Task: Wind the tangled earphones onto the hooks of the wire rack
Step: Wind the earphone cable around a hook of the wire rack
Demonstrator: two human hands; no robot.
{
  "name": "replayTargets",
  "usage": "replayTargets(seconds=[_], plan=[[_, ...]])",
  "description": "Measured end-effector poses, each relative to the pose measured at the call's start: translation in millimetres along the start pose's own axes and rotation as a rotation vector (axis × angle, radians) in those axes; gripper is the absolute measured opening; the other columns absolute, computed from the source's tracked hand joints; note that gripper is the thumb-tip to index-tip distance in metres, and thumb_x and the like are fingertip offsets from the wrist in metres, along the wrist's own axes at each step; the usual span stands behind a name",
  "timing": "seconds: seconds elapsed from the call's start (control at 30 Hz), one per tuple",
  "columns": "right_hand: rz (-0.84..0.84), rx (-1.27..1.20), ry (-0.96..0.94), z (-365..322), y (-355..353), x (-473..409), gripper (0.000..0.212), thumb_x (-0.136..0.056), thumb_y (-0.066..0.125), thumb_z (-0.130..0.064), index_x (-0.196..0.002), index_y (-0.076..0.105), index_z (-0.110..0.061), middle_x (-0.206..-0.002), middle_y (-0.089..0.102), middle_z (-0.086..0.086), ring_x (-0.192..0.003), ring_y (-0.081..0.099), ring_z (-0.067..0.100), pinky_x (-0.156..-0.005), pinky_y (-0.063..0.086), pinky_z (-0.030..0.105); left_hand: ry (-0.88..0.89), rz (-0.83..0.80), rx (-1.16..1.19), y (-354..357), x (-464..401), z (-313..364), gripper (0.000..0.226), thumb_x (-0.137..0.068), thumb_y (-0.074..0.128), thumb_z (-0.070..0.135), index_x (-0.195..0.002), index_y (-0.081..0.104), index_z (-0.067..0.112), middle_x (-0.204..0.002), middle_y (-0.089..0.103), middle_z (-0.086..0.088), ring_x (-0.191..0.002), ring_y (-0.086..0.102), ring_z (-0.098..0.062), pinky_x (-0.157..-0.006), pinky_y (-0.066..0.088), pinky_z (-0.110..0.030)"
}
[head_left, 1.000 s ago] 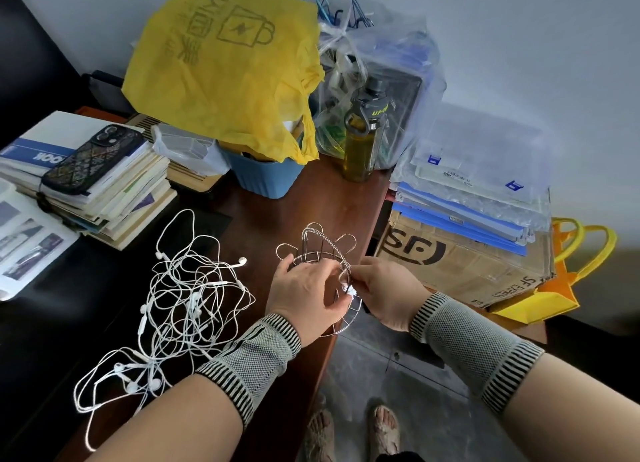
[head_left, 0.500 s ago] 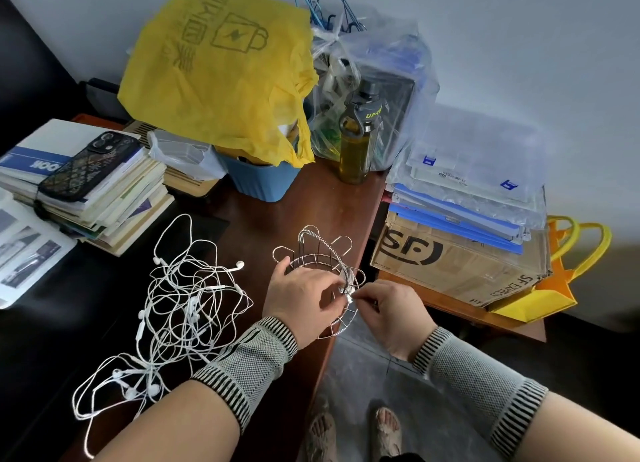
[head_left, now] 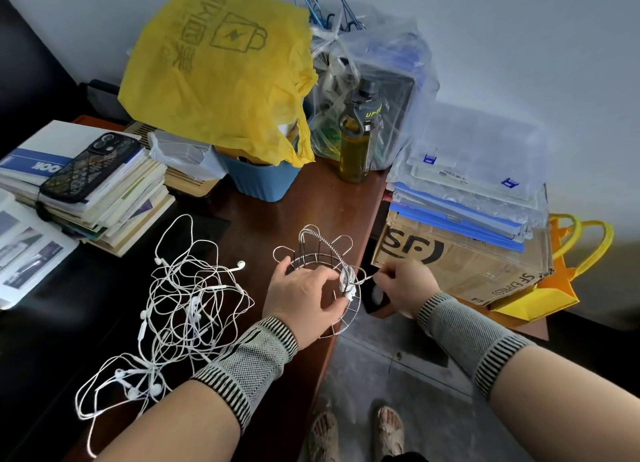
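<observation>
A round silver wire rack (head_left: 313,250) with looped hooks sits at the right edge of the brown table (head_left: 273,215). My left hand (head_left: 301,297) grips its rim from the near side. A white earphone cord is bunched on a hook at the rack's right side (head_left: 347,281). My right hand (head_left: 405,285) pinches the free end of that cord, pulled taut to the right of the rack. A big tangle of white earphones (head_left: 176,316) lies on the dark surface to the left of my left forearm.
A stack of books with a phone (head_left: 88,165) on top stands at the left. A yellow bag (head_left: 221,70) over a blue tub, a clear plastic bag and a bottle (head_left: 356,143) crowd the back. Right of the table sits a cardboard box (head_left: 450,260) under folders.
My right hand has drawn the cord end a little to the right, away from the rack. The wound bunch on the hook has grown. My left hand keeps its hold on the rim.
</observation>
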State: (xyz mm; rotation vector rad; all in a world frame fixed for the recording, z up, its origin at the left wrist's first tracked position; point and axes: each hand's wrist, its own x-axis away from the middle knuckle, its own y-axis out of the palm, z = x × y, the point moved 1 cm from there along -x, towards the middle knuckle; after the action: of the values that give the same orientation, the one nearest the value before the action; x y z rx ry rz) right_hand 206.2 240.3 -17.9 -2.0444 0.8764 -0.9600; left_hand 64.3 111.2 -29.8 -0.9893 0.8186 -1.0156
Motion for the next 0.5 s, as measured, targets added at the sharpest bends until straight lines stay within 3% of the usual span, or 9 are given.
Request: replayTargets(seconds=[0.13, 0.27, 0.37, 0.43, 0.5], plan=[[0.054, 0.031, 0.029, -15, -14, -17, 0.026, -0.092, 0.059, -0.033, -0.069, 0.056, -0.020, -0.066, 0.056, -0.007, -0.064, 0.054, 0.009, -0.054, 0.040, 0.020, 0.011, -0.018, 0.004, -1, 0, 0, 0.039, -0.085, 0.052, 0.059, -0.112, 0.062, 0.034, -0.098, 0.070, 0.016, -0.102, 0.061, -0.004, -0.117, 0.008, -0.033], [0.074, 0.069, -0.010, -36, -17, -26, 0.024, -0.090, 0.062, -0.035, -0.082, 0.065, -0.012, -0.073, 0.062, -0.002, -0.070, 0.060, 0.013, -0.058, 0.046, 0.023, 0.009, -0.034, 0.003, -4, 1, 1, 0.038, -0.087, 0.054, 0.057, -0.117, 0.061, 0.034, -0.105, 0.069, 0.015, -0.106, 0.060, -0.005, -0.117, 0.006, -0.034], [0.072, 0.053, -0.073, -55, -17, -26, 0.023, -0.089, 0.062, -0.033, -0.077, 0.064, -0.014, -0.070, 0.061, -0.003, -0.069, 0.061, 0.013, -0.064, 0.053, 0.026, 0.004, -0.063, -0.002, -6, 0, 1, 0.041, -0.088, 0.051, 0.059, -0.121, 0.059, 0.036, -0.113, 0.067, 0.018, -0.111, 0.058, -0.004, -0.117, 0.004, -0.033], [0.022, 0.028, -0.129, -66, -16, -20, 0.024, -0.091, 0.060, -0.029, -0.072, 0.063, -0.015, -0.068, 0.058, -0.007, -0.063, 0.057, 0.009, -0.059, 0.049, 0.021, 0.006, -0.078, 0.002, -7, 0, 2, 0.042, -0.089, 0.050, 0.059, -0.123, 0.059, 0.036, -0.117, 0.065, 0.019, -0.114, 0.056, -0.004, -0.117, 0.003, -0.034], [-0.069, 0.042, -0.183, -72, -13, -12, 0.023, -0.094, 0.054, -0.023, -0.085, 0.071, -0.010, -0.081, 0.065, -0.005, -0.070, 0.060, 0.011, -0.066, 0.052, 0.022, 0.008, -0.087, 0.001, -7, 0, 2, 0.043, -0.089, 0.048, 0.060, -0.124, 0.058, 0.035, -0.118, 0.065, 0.019, -0.115, 0.055, -0.004, -0.118, 0.004, -0.034]])
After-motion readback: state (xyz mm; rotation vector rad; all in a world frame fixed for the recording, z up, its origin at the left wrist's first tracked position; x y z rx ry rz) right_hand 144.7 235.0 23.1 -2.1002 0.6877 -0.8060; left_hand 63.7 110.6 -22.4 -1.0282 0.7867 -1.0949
